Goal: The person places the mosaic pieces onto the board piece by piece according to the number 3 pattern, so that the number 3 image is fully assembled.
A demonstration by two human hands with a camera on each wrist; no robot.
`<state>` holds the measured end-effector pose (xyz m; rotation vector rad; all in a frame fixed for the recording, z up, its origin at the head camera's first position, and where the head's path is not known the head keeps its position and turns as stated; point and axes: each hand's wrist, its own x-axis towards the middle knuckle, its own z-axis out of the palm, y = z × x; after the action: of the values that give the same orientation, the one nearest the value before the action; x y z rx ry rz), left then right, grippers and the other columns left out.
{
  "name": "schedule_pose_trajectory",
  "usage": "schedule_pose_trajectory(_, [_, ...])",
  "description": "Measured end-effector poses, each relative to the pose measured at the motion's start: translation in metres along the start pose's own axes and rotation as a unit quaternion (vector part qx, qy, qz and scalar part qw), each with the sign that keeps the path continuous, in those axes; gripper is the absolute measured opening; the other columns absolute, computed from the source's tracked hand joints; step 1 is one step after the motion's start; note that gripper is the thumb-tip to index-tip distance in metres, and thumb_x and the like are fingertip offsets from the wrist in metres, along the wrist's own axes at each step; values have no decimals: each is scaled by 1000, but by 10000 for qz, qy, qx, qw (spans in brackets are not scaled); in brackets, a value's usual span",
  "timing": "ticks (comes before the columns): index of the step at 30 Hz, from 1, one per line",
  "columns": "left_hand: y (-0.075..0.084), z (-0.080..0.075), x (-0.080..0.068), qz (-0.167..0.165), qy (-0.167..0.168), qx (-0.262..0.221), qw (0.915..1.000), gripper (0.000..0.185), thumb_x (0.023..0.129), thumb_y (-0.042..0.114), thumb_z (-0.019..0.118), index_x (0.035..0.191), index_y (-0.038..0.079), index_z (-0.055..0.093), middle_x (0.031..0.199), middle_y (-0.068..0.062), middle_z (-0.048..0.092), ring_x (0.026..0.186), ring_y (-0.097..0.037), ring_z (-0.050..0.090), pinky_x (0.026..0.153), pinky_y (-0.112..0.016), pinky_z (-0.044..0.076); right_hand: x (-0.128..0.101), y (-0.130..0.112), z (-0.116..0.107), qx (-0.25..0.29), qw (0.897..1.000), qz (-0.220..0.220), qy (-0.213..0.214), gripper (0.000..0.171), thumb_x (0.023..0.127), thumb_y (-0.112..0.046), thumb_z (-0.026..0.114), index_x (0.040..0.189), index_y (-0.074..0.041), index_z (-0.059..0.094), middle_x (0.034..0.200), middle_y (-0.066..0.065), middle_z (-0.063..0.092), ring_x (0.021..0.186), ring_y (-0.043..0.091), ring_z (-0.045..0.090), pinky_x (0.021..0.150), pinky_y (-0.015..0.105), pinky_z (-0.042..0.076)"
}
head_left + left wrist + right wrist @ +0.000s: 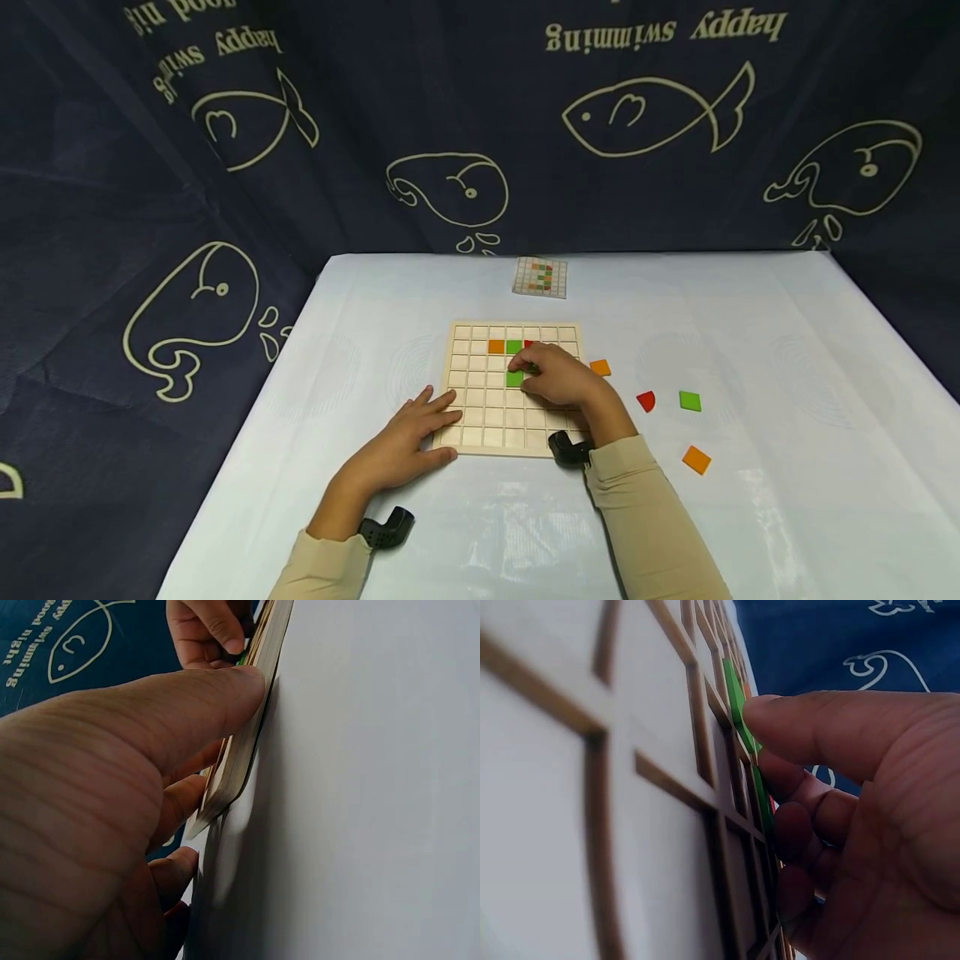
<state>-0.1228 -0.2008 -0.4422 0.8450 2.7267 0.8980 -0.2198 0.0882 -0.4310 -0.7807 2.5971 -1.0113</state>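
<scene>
- Overall, a table under a pale blue cloth [750, 333] fills the lower head view, backed by a dark navy curtain printed with cream fish and whales [637, 108].
- Square wooden grid board [480, 408] lies flat at the table centre; its second row from the far edge holds an orange square tile [496, 347], a green square tile [513, 347] and a partly hidden red piece [529, 343].
- Left hand [405, 446] rests flat on the board's near-left corner, fingers straight and slightly spread, thumb along the near edge; holds nothing.
- Right hand [558, 379] sits over the board's centre, fingers curled and pressed together, fingertip [761, 712] on a green tile [514, 379] lying in a cell of the fourth row.
- Small grid pattern card [540, 277] lies beyond the board's far edge.
- Loose pieces on the cloth right of the board: an orange tile [600, 367] just beside the board, a red quarter-circle piece [647, 402], a green square [690, 402], an orange square [697, 459], each apart from the others.
</scene>
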Motion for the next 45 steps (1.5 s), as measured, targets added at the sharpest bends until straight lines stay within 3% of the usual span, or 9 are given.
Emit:
schedule_pose_trajectory(7, [-1, 1, 0, -17, -19, 14, 10000, 57, 91, 27, 73, 141, 6, 57, 157, -10, 36, 148, -40, 15, 116, -63, 14, -3, 0, -3, 397, 9991, 166, -69, 28, 91, -4, 65, 119, -8, 67, 118, 4, 64, 113, 23, 55, 99, 42, 44])
schedule_pose_trajectory(18, [1, 0, 0, -3, -15, -15, 10000, 56, 91, 25, 73, 140, 4, 57, 157, -11, 35, 148, -40, 15, 116, -62, 13, -19, 8, -20, 1366, 9906, -78, 54, 32, 97, -6, 61, 128, 0, 59, 127, 14, 59, 104, 24, 56, 92, 42, 47])
schedule_pose_trajectory(24, [1, 0, -1, -2, -24, -16, 10000, 56, 91, 26, 72, 140, 4, 56, 157, -11, 35, 148, -41, 14, 116, -62, 13, -31, 21, -31, 1150, 9928, -19, 321, 29, 99, -8, 58, 127, 0, 59, 124, 15, 58, 103, 26, 56, 87, 43, 48])
schedule_pose_trajectory(31, [-1, 1, -2, 67, -21, -23, 10000, 56, 92, 27, 72, 141, 4, 55, 158, -11, 34, 148, -40, 14, 115, -64, 14, -47, 37, -44, 945, 9913, 540, 744, 27, 96, -11, 62, 123, -3, 62, 119, 14, 60, 104, 28, 56, 86, 44, 46])
schedule_pose_trajectory(38, [-1, 1, -2, 83, 5, 2, 10000, 57, 93, 28, 72, 141, 4, 55, 158, -11, 35, 148, -40, 14, 115, -63, 14, -59, 52, -54, 859, 9870, 1076, 828, 29, 97, -16, 65, 124, -8, 63, 118, 12, 61, 99, 27, 59, 77, 39, 48])
schedule_pose_trajectory(45, [-1, 1, -2, 85, -4, -21, 10000, 56, 93, 28, 72, 141, 4, 55, 158, -11, 35, 148, -40, 14, 116, -62, 13, -65, 62, -55, 605, 9877, 1190, 810, 31, 95, -14, 66, 124, -4, 63, 131, 18, 58, 115, 33, 54, 95, 48, 43])
